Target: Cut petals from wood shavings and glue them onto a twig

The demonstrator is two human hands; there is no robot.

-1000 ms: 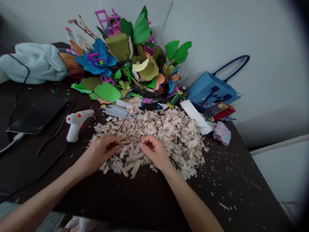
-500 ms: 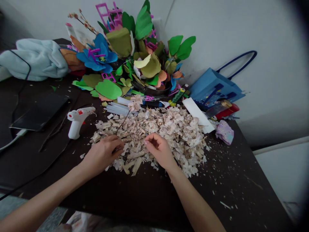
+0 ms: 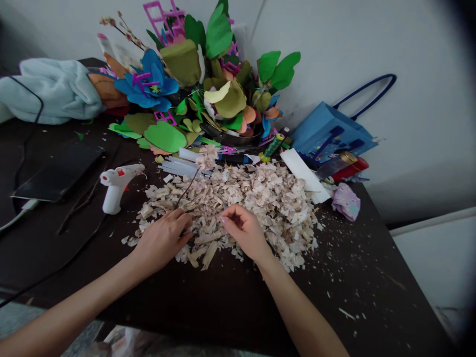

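Note:
My left hand point(image 3: 163, 240) rests at the near left edge of a heap of pale, dry petal-like flakes point(image 3: 282, 208). Its fingers curl inward, and what they hold, if anything, is hidden. A thin brown twig point(image 3: 189, 187) topped by a pale pink flower point(image 3: 207, 156) slants up from behind that hand; I cannot tell whether the fingers grip it. My right hand point(image 3: 245, 230) is closed in a pinch over the middle of the heap, a short gap from the left. Something small, thin and grey shows at its fingertips, too little to name.
Left of the heap stands a white glue gun point(image 3: 116, 191), near a black tablet point(image 3: 59, 173). Behind are glue sticks point(image 3: 178, 167), a green thread spool point(image 3: 274, 146) and colourful felt flowers point(image 3: 163, 136). A blue bag point(image 3: 327, 129) and a crumpled lilac cloth point(image 3: 346, 201) lie right.
My left hand has shifted slightly right, toward the right hand. My right hand keeps its pinch in nearly the same place. The whole view has slid a little.

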